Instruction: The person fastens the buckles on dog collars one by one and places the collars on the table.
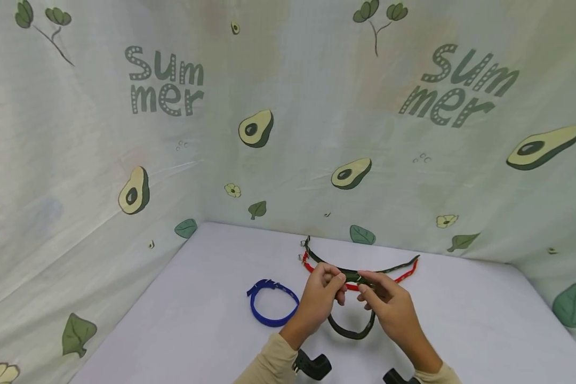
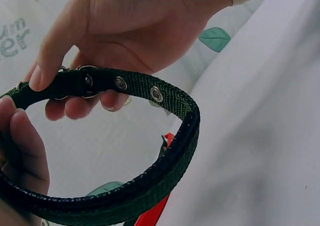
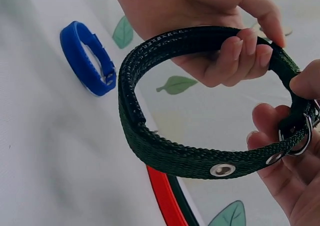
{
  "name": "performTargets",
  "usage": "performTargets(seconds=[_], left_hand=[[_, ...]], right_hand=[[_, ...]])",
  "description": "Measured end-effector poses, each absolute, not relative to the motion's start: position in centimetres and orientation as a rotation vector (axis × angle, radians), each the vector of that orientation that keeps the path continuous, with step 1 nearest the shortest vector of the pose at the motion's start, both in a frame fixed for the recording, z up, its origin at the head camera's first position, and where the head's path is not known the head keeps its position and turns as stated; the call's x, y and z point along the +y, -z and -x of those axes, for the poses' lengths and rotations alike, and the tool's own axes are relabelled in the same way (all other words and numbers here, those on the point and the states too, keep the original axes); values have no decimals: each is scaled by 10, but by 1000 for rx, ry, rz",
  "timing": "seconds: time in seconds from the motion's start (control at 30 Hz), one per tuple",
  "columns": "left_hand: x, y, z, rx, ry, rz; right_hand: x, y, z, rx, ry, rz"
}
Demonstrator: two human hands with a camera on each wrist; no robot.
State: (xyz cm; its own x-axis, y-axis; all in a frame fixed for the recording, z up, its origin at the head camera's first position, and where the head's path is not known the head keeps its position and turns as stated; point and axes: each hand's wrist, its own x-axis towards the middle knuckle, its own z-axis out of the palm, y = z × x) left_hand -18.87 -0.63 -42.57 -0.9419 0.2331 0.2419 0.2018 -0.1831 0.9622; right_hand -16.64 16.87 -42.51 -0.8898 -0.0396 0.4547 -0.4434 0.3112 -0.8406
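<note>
Sleeves [image 1: 270, 361] nearest, our left hand [image 1: 320, 293] and right hand [image 1: 388, 304] pinch the green collar [image 1: 351, 335] at the head view's five o'clock, likely steadying its buckle [image 2: 88, 81]; the blue collar [image 1: 272, 322] rests at its nine o'clock.

The person wears long beige sleeves. The left sleeve [image 1: 269, 362] has soft creases and ends at the wrist; the right sleeve [image 1: 437, 374] matches it, cut off by the lower edge of the head view. Both the left grip [image 1: 317, 301] and the right grip [image 1: 389, 304] are bare, with short nails. Under the left wrist sits a black camera [image 1: 317, 367], rounded and bent like an elbow, with small pale details at its inner end. A second black unit [image 1: 397, 376], partly out of view, sits by the right cuff.
</note>
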Motion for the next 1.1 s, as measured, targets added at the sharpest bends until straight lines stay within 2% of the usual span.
performTargets(seconds=[0.37,0.67,0.9,1.1], left_hand=[[-8,428,196,1771,-2565,-256],[-11,431,198,1782,-2547,-305],[-19,431,200,1990,-2352,-411],[-34,431,206,2373,-1887,-463]], right_hand=[[171,429,168,-2246,-1731,-362],[172,434,173,-2247,-1684,-340],[171,437,173,-2240,-1681,-276],[173,444,177,-2391,-1580,-162]])
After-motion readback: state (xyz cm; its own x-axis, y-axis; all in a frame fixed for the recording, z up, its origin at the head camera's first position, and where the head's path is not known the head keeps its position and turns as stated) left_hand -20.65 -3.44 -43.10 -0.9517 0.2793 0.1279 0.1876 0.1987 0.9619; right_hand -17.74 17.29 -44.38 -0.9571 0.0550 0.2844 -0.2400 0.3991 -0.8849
